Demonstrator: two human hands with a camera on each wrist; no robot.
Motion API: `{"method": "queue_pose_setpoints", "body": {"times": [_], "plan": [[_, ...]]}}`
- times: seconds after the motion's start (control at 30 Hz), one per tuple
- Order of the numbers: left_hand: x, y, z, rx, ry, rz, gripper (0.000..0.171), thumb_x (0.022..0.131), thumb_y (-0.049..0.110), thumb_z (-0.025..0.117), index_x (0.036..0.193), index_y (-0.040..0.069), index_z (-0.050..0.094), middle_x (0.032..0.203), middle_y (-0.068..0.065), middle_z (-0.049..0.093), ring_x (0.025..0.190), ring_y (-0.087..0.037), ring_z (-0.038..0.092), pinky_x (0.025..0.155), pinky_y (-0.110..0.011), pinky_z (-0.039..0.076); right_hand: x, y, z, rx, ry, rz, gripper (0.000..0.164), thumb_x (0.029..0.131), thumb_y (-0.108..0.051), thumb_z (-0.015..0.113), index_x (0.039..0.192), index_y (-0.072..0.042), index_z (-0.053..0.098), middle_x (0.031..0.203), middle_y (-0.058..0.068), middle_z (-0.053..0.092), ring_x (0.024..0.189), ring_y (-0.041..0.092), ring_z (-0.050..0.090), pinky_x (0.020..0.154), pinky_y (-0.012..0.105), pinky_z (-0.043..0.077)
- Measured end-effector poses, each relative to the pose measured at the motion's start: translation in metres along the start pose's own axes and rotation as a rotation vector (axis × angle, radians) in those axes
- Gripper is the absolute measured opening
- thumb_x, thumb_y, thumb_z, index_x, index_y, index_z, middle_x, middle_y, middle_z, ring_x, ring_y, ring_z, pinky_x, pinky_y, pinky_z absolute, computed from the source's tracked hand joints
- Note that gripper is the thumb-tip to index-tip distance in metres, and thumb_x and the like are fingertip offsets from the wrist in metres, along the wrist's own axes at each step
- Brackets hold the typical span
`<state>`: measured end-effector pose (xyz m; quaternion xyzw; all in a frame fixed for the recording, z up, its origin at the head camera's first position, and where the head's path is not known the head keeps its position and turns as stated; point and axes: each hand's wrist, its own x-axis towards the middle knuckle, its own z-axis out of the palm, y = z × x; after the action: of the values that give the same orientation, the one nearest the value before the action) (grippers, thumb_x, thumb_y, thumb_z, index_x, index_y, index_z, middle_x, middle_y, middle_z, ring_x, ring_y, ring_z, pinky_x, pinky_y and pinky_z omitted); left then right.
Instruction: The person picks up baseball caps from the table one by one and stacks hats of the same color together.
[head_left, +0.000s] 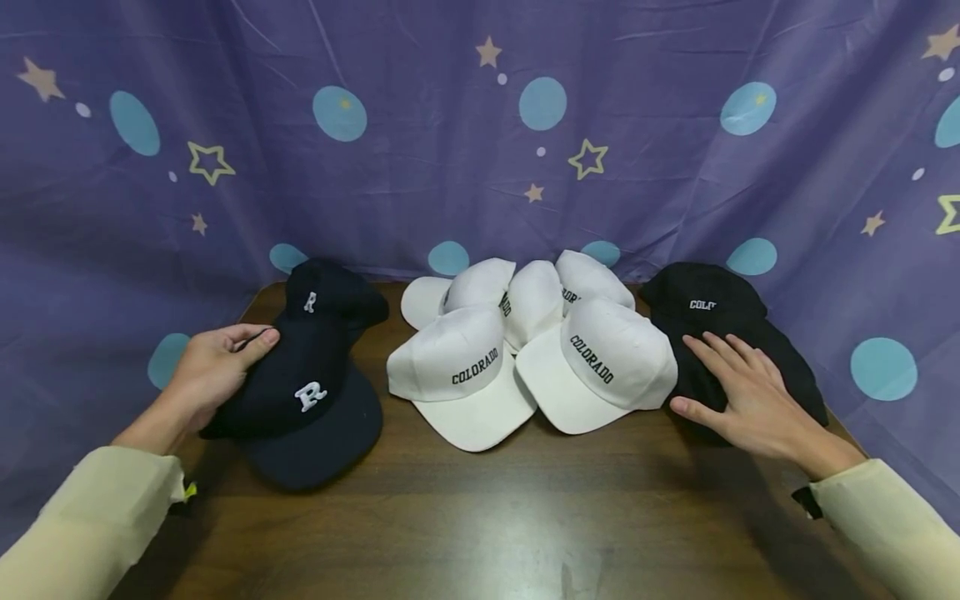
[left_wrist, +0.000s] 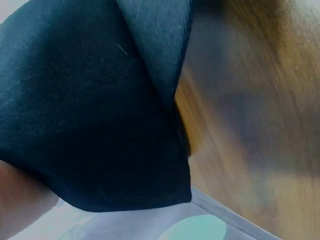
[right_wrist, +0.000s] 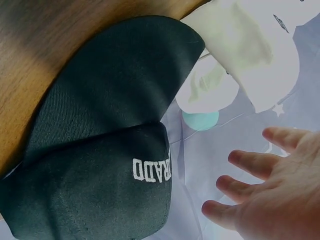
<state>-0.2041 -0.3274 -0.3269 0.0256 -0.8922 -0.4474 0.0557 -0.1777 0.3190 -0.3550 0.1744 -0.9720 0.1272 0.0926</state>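
Note:
At the left, my left hand pinches the back edge of a navy baseball cap with a white R between thumb and fingers. This cap's brim points toward the front right. Directly behind it sits another navy cap with an R. In the left wrist view the dark cloth of the held cap fills much of the picture. My right hand is spread with its fingers apart over a black cap, partly hiding it. White lettering shows on that black cap in the right wrist view.
Several white COLORADO caps are grouped in the middle, overlapping. Another black cap lies behind the right-hand one. The brown wooden table ends at a purple curtain with stars and blue dots.

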Motion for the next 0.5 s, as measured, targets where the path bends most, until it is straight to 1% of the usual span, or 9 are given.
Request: {"method": "queue_pose_setpoints", "body": {"times": [0.17, 0.33, 0.5], "plan": [[-0.0025, 0.0017, -0.0026, 0.005, -0.052, 0.018, 0.059, 0.091, 0.056, 0.053, 0.125, 0.006, 0.056, 0.086, 0.012, 0.069, 0.077, -0.010, 0.063, 0.065, -0.024, 0.051, 0.0001, -0.0016, 0.0002, 0.024, 0.013, -0.014, 0.086, 0.084, -0.056, 0.064, 0.152, -0.027, 0.019, 0.154, 0.015, 0.019, 0.140, 0.039, 0.007, 0.103, 0.069, 0.005], [-0.0041, 0.0008, -0.0051, -0.031, -0.125, 0.065, 0.050, 0.095, 0.047, 0.054, 0.124, 0.007, 0.057, 0.085, 0.008, 0.070, 0.077, -0.011, 0.064, 0.064, -0.024, 0.052, 0.0008, -0.0029, 0.0009, 0.069, 0.037, -0.040, 0.084, 0.084, -0.052, 0.066, 0.151, -0.029, 0.021, 0.154, 0.012, 0.020, 0.140, 0.037, 0.009, 0.103, 0.070, 0.008], [-0.0066, 0.0015, -0.0057, -0.080, -0.209, 0.086, 0.041, 0.097, 0.039, 0.054, 0.123, 0.008, 0.058, 0.089, 0.007, 0.071, 0.079, -0.012, 0.064, 0.066, -0.025, 0.052, 0.0017, -0.0047, 0.0013, 0.101, 0.066, -0.075, 0.085, 0.082, -0.048, 0.069, 0.151, -0.031, 0.022, 0.154, 0.010, 0.022, 0.140, 0.035, 0.011, 0.104, 0.069, 0.008]]}}
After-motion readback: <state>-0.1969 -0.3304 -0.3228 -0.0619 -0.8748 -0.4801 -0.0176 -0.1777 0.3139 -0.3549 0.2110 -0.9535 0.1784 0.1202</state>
